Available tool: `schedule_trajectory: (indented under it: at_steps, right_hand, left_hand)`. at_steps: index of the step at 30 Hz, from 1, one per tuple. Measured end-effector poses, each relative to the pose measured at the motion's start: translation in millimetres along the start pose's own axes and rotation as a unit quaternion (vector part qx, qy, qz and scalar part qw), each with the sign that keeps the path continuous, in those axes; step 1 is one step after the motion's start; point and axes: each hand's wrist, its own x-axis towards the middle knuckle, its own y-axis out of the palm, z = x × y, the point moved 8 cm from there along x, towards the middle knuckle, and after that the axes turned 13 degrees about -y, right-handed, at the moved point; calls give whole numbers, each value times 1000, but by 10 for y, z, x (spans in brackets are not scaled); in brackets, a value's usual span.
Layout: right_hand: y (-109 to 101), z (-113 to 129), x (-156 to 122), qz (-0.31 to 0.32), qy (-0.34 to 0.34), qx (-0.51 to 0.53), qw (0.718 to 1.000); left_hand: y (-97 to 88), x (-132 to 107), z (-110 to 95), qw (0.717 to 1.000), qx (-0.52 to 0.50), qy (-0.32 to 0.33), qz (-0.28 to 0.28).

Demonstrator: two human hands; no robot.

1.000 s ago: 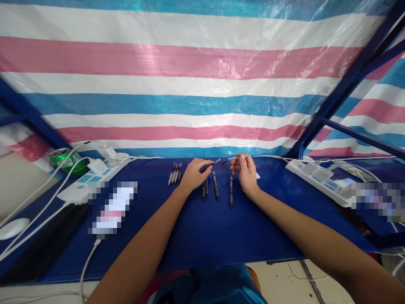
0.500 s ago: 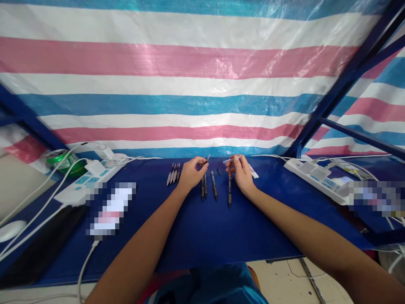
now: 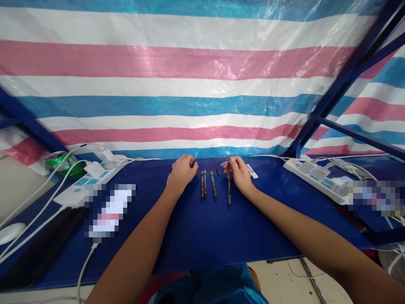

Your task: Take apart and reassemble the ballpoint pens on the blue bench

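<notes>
My left hand (image 3: pixel 182 172) is closed, pinching a small pen part (image 3: pixel 195 157) with a pale tip that sticks up past the fingers. It hovers over the row of grey pen parts on the left, hiding nearly all of them. My right hand (image 3: pixel 238 174) is closed on a thin white stick like a pen refill (image 3: pixel 224 163), which points left. Just below its fingers lies a dark pen (image 3: pixel 229 197). Between the hands are a pair of pens (image 3: pixel 203 185), a single pen (image 3: pixel 214 187) and a short dark piece (image 3: pixel 218 172). White sticks (image 3: pixel 252 171) lie beyond my right hand.
A phone (image 3: pixel 112 210) with a blurred screen, a power strip (image 3: pixel 74 190) and a green can (image 3: pixel 65 164) are at the left of the blue table (image 3: pixel 202 240). Another power strip (image 3: pixel 316 181) with cables stands at the right. A striped sheet (image 3: pixel 196 63) hangs behind.
My left hand has moved left with the small pen part, away from the pair of pens and over the grey parts. My right hand has barely moved and keeps the white stick.
</notes>
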Motion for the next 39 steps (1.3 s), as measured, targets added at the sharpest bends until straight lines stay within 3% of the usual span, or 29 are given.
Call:
schedule_trajectory:
  at_steps: [5,11,13,16,19,21,24,28,39]
  right_hand:
    - [-17,-16,18,9,-14,-41,999]
    - [-43,-9,35,8,-27,-74,997]
    - [-44,-13,34,8,-25,-73,997]
    - [-49,-15,31,6,-24,-72,997]
    - [-60,-9,33,0,-26,-73,997]
    - [-70,6,36,-9,-31,-70,997]
    - [-79,25,42,-19,-38,-60,997]
    - [-80,19,46,-23,-40,-55,997]
    - [-71,7,47,-13,-33,-58,998]
  left_hand:
    - [84,39,187,997,77,-26,16]
    - [51,1,284,988,132,-74,15]
    - [7,-12,195,990,129,-51,14]
    - [-30,-86,-134,994,90,58,16]
    - [77,-281,-510,981,31,177,72]
    - [204,-426,-679,971,2,213,112]
    - [441,-565,-783,966,4,205,160]
    - [639,-620,-846,959,6,213,184]
    - [536,-455,-660,979,-72,123,145]
